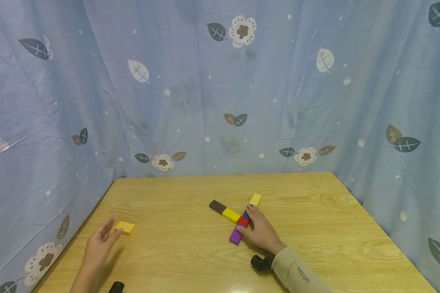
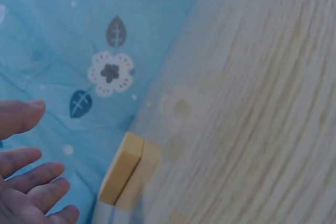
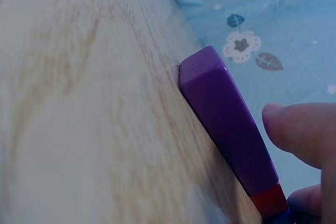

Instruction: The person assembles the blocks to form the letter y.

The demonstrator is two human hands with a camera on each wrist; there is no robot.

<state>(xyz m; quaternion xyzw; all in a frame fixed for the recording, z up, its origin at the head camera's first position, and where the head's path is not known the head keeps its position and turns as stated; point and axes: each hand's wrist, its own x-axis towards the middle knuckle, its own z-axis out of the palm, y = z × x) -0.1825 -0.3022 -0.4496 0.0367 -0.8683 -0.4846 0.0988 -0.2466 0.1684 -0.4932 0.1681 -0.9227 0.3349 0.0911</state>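
At the table's left, a light yellow block (image 1: 125, 228) lies beside my left hand (image 1: 98, 246), whose fingers are loosely bent and hold nothing. The left wrist view shows that block (image 2: 122, 169) apart from the fingers. My right hand (image 1: 262, 232) is over a line of blocks: purple (image 1: 235, 237), red (image 1: 243, 221), blue (image 1: 246, 215) and light yellow (image 1: 256, 198). Its fingertips are by the blue block, partly covering it. In the right wrist view the thumb (image 3: 294, 129) stands off the purple block (image 3: 226, 121). Whether the fingertips touch is unclear.
A yellow block (image 1: 231, 215) and a dark brown block (image 1: 218, 207) branch off leftward from the red one. The wooden table (image 1: 176, 260) is bordered by a blue patterned curtain (image 1: 190, 89) at the back and sides. Black wrist cameras (image 1: 261, 262) sit near the hands.
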